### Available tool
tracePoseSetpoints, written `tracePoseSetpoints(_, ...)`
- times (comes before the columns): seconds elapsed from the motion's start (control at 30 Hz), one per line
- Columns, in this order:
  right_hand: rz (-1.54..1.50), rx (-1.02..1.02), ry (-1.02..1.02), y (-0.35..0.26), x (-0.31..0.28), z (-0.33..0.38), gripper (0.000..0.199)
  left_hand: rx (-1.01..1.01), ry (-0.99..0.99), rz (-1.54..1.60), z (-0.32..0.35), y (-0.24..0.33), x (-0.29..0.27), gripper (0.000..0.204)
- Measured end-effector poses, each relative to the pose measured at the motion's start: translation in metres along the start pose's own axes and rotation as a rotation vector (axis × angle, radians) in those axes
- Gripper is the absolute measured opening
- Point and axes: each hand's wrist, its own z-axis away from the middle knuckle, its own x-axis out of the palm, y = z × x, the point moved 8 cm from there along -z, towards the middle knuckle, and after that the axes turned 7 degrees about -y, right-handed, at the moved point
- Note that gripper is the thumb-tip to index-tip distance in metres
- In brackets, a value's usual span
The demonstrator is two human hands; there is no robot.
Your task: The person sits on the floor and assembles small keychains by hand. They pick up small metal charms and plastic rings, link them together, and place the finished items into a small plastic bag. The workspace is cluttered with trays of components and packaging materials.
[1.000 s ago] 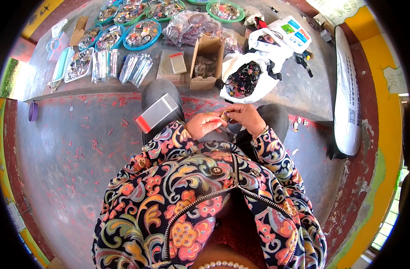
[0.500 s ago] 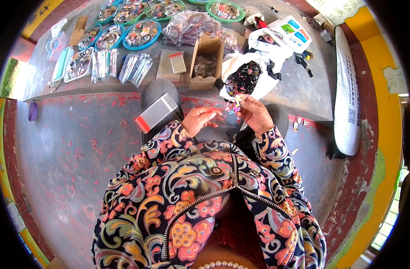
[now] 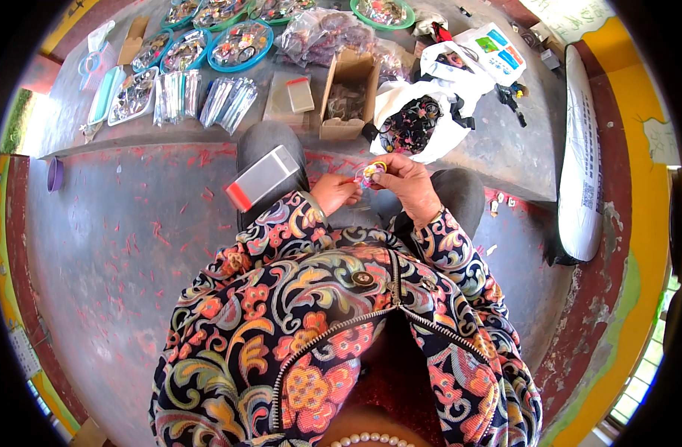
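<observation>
My right hand [image 3: 409, 186] pinches a small bundle of colourful bands [image 3: 370, 173], mostly yellow, pink and white, just above my lap. My left hand [image 3: 336, 194] meets the bundle from the other side, its fingers closed. A bit of red shows at the left fingertips, perhaps the edge of a clear plastic bag; it is too small to make out fully. On my left thigh lies a stack of clear plastic bags [image 3: 270, 177] with a red strip along one end.
Ahead, a raised grey ledge [image 3: 497, 160] carries an open cardboard box [image 3: 350, 89], a white bag [image 3: 386, 104] of dark bands, packed clear sleeves [image 3: 229, 102], and blue and green baskets [image 3: 240, 51] of small goods. A long white sack [image 3: 579, 156] leans at right.
Both hands have come together: the right has moved left with the colourful bundle, and the left fingers have closed beside it. The view has shifted slightly.
</observation>
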Motion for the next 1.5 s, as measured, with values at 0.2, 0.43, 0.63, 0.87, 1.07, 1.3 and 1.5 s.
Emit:
tracePoseSetpoints(0.2,0.14,0.005,-0.005,0.019,-0.005,-0.007,0.021,0.034,-0.043,-0.092,-0.005,-0.002,0.003,0.02)
tracePoseSetpoints(0.43,0.359,-0.042,0.064,0.024,-0.011,-0.004,0.019,0.065,-0.067,-0.071,-0.002,0.002,0.006,0.019)
tracePoseSetpoints(0.63,0.64,-0.05,0.114,0.015,-0.008,-0.002,0.017,0.05,-0.093,0.059,-0.001,0.0,0.007,0.021)
tracePoseSetpoints(0.87,0.815,-0.1,0.03,0.012,-0.005,-0.001,0.014,0.107,-0.12,-0.054,-0.002,0.0,0.009,0.023)
tracePoseSetpoints(1.07,0.988,-0.223,0.021,0.009,-0.002,-0.001,0.011,0.172,-0.171,-0.22,-0.002,0.004,0.012,0.024)
tracePoseSetpoints(1.3,1.118,-0.264,0.066,0.004,0.003,0.0,0.008,0.123,-0.18,-0.073,0.002,0.003,0.017,0.028)
tracePoseSetpoints(1.5,1.301,-0.355,-0.006,0.005,0.013,0.003,0.008,0.142,-0.217,-0.179,0.006,0.013,0.025,0.029)
